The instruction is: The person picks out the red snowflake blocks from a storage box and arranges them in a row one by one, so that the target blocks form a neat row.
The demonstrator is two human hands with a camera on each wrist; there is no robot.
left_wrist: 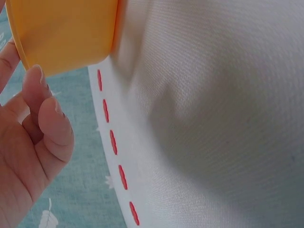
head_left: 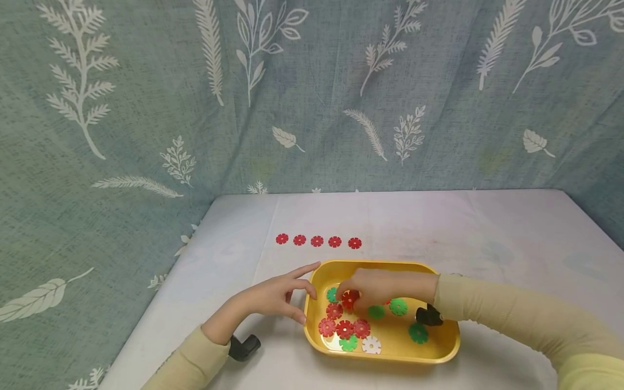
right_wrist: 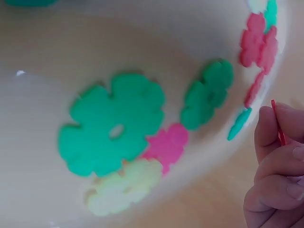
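A yellow tub holds several notched flower-shaped plastic discs in red, green and white. My right hand reaches inside it and pinches a red disc, seen edge-on between thumb and fingers in the right wrist view. Close under that hand lie a green disc, a pale disc and a pink-red one. At the tub's left end, my left hand has its fingers spread, with fingertips at the rim. In the left wrist view its thumb stands apart from the tub wall.
Beyond the tub, several red discs lie in a straight row on the white-covered table. Patterned green-blue cloth hangs behind and on the sides. Black wrist devices are strapped at both wrists.
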